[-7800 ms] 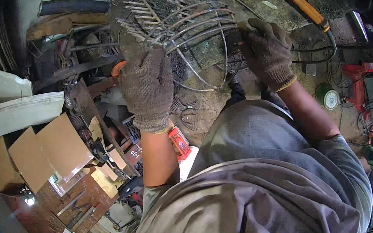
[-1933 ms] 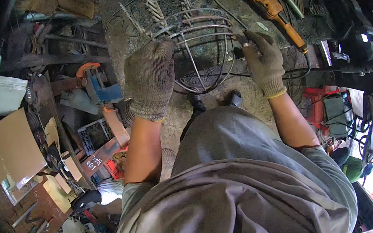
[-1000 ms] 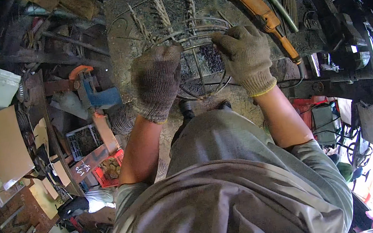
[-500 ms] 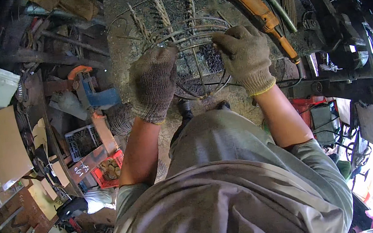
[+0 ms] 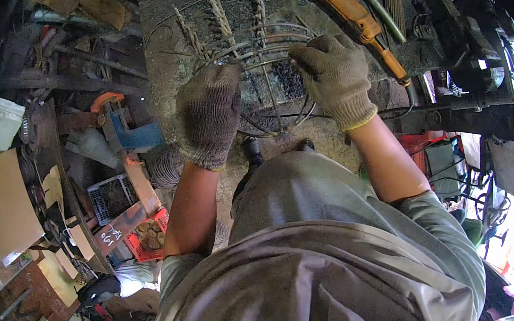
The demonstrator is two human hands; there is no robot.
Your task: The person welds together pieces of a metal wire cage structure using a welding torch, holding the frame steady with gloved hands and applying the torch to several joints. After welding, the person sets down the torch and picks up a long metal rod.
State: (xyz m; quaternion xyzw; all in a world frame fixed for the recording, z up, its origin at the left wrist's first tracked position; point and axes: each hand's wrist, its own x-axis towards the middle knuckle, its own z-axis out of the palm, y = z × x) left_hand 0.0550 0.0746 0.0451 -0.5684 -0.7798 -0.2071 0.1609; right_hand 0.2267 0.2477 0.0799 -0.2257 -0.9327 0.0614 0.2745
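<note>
Both my hands wear knitted work gloves with yellow cuffs. Between them is a round wire frame [image 5: 272,93] of curved metal rods, with several twisted metal rods [image 5: 218,13] standing up at its far side. My left hand [image 5: 210,111] is closed on the frame's left side; its fingertips are mostly hidden behind the glove's back. My right hand [image 5: 335,75] is closed around the right side of the same frame, thumb toward the middle. The near part of the frame hangs over the bench's front edge, above the floor.
An orange angle grinder [image 5: 347,9] with a yellow disc lies on the dark metal bench [image 5: 163,43], right of the frame. A blue clamp-like tool [image 5: 137,136] stands at left. Lower left are a red crate [image 5: 150,236] and a grey crate [image 5: 113,199]. Cardboard [image 5: 3,203] leans farther left.
The whole view has shifted very slightly, with the bench and grinder a little left and up. Both hands keep the same grip on the wire frame.
</note>
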